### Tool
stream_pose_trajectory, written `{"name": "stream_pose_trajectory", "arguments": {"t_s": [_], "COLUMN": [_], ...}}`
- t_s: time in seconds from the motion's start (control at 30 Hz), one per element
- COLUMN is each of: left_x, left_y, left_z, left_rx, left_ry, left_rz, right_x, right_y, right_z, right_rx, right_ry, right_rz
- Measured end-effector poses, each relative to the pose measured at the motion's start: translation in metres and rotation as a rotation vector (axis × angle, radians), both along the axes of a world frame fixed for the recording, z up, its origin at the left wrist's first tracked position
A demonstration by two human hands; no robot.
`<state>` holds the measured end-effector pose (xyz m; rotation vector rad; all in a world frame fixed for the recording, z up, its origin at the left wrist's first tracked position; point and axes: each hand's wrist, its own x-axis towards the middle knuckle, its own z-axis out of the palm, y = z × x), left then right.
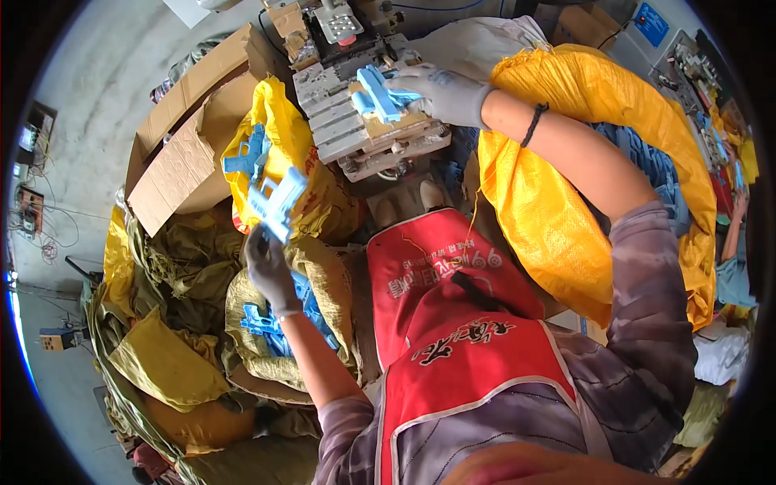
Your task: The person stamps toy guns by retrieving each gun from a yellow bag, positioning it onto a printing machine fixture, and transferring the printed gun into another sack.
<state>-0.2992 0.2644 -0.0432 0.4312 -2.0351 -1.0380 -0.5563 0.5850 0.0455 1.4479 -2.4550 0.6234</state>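
Note:
My left hand (272, 273), in a grey glove, grips a light-blue plastic toy pistol (280, 199) by one end. It holds the pistol up over the gap between two sacks on the left. My right hand (446, 94), also gloved, reaches across to the machine bed (335, 121). Its fingers are closed on a second light-blue toy pistol (378, 95), which lies on the small fixture block there. The fingertips are partly hidden behind that piece.
Blue toy pistols (319, 311) fill a woven sack (257, 356) below my left hand. Another lies in a yellow bag (301, 137). A large yellow sack (525, 218) on the right holds more blue parts. Cardboard (182, 166) stands far left. A person's arm (734, 234) shows far right.

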Motion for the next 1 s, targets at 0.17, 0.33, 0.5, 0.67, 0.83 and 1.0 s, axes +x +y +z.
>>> {"name": "stream_pose_trajectory", "arguments": {"t_s": [0.17,0.33,0.5,0.67,0.83,1.0], "left_x": [0.063,0.077,0.156,0.163,0.115,0.069], "left_y": [-0.006,0.0,-0.056,-0.041,-0.019,0.01], "left_z": [-0.03,-0.05,-0.085,-0.075,-0.068,-0.053], "left_rx": [0.0,0.028,-0.291,-0.267,-0.11,-0.404], "left_ry": [-0.16,-0.185,-0.467,-0.582,-0.487,-0.394], "left_rz": [0.232,0.185,0.437,0.487,0.382,0.043], "right_x": [0.022,0.017,0.035,0.068,0.114,0.099], "right_y": [-0.009,0.021,0.106,0.306,0.306,0.321], "right_z": [0.023,0.016,0.074,0.086,0.045,0.015], "right_rx": [0.417,0.266,0.037,0.594,0.747,0.734], "right_ry": [0.201,0.36,0.106,0.118,-0.142,-0.132], "right_rz": [-0.017,0.038,0.01,-0.326,-0.953,-0.64]}}
